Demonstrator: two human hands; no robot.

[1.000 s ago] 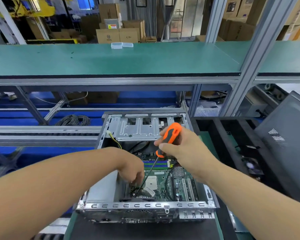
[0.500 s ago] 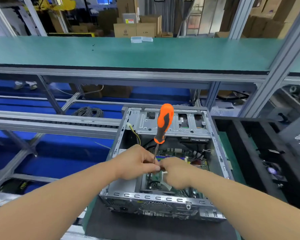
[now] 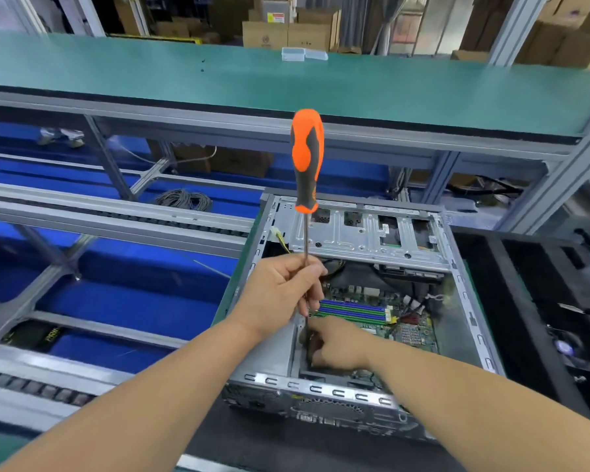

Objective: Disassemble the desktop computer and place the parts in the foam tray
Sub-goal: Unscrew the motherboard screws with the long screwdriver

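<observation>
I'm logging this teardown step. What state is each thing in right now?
Computer case: side open, motherboard exposed.
Screwdriver: upright, handle up.
Left hand: grips the screwdriver's shaft.
Right hand: inside the case; fingertips hidden.
Foam tray: beside the case, a fan in it.

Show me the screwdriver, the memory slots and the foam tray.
screwdriver (image 3: 306, 158), head view, orange handle.
memory slots (image 3: 353, 311), head view, middle of the blue and green strips.
foam tray (image 3: 491, 284), head view, black divider wall.

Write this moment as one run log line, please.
left hand: grips screwdriver shaft, upright | right hand: fingers down inside computer case | foam tray: right of case
</observation>
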